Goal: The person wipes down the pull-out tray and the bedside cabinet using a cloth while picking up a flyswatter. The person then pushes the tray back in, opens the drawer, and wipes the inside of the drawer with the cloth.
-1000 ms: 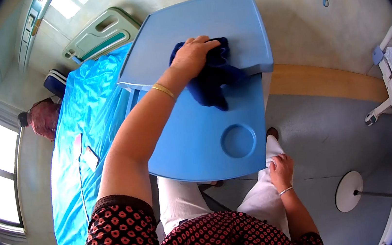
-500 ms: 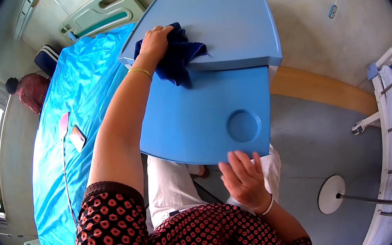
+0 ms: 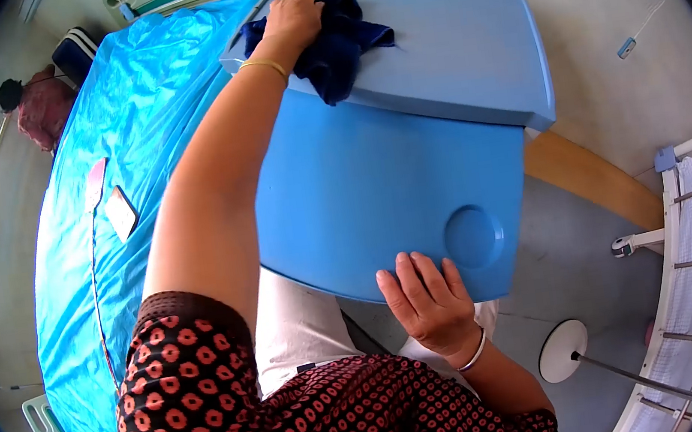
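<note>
Cloth (image 3: 338,44), dark blue and bunched, is lying on the raised far section of the blue desk (image 3: 377,186), close to its far left corner, with one loose end hanging over the step down to the lower near section. The left hand (image 3: 293,13) is pressing down on top of the cloth, fingers curled over it and grasping the fabric, with a thin gold bangle (image 3: 263,67) sitting at the wrist. The left arm is stretching from the patterned red and black sleeve (image 3: 185,382) across the left side of the desk. The right hand (image 3: 426,301) is lying flat and released on the near edge of the lower section, fingers spread and holding nothing, just near of the round recess (image 3: 473,236) moulded into the near right part of the desk; a pale bracelet (image 3: 472,356) is circling that wrist. To the left of the desk a bed (image 3: 111,132) covered in shiny blue sheeting is running from near to far, with a small flat card (image 3: 120,213) lying on it. On the grey floor to the right a round white stand base (image 3: 562,350) is sitting, and a white rail frame (image 3: 688,260) is curving along the far right edge of the view.
</note>
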`<state>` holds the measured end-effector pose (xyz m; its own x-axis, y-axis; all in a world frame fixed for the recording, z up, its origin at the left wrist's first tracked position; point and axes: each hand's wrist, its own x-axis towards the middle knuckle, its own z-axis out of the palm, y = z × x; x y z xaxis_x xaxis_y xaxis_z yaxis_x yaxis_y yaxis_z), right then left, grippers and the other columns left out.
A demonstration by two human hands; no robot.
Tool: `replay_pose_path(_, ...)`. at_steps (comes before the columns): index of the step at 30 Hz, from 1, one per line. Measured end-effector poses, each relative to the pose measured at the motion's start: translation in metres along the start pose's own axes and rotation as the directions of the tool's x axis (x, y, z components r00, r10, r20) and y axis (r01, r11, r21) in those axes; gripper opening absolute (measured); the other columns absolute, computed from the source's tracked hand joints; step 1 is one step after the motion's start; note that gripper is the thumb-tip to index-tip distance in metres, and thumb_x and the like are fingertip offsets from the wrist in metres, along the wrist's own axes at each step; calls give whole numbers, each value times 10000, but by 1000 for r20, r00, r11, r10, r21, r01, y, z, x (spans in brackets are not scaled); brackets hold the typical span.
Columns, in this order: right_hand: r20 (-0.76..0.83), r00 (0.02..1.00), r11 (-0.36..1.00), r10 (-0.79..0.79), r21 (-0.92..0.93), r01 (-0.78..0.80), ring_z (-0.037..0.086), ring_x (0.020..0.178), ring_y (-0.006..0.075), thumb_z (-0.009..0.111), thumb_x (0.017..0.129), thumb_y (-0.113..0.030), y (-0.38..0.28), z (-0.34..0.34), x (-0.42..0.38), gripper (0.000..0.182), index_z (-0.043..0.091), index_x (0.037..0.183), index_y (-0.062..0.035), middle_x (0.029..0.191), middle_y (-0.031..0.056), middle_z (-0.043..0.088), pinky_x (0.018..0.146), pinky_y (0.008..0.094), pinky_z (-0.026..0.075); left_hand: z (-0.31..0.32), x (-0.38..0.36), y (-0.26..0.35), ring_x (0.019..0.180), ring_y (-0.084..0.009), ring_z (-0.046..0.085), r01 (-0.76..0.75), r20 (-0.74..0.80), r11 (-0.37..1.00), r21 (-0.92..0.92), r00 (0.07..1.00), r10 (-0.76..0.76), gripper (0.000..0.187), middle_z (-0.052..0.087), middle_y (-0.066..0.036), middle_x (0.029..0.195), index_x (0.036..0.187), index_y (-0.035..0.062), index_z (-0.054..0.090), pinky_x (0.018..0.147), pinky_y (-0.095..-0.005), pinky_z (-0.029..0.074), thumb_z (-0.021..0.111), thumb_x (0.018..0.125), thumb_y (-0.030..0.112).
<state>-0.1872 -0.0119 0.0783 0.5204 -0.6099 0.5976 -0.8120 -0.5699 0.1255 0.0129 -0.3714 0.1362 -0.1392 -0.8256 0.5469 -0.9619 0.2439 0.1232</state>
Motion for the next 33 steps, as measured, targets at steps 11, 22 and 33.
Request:
replay_pose_path(11,105,994,978,36,201,-57,527,1036,245,633,748,-233,0,-13,1,327,601,1034,-78,1088,99,557,863,440,431,-156,-218,47,1045,-321,519,-454,190,790,-412,805,562,342,571,-153,1065,1039,48,588,925,-467,391,553,830,317)
replay_pose_path(22,21,932,929,361,75,-361,433,1108,397,509,822,-517,32,-25,-41,583,554,1096,-4,1167,201,498,919,501,370,-136,-299,-2,1138,-288,456,-362,153,924,-119,913,378,735,512,-116,1187,1122,40,542,987,-458,305,365,768,659)
replay_pose_path(33,-131,889,898,438,28,-438,398,1148,366,567,763,-545,76,14,-9,662,526,1162,-19,1228,175,447,967,486,306,-93,-246,3,1301,-343,247,-239,81,965,-106,965,248,883,321,-147,1381,1326,28,327,1063,-466,194,441,715,655)
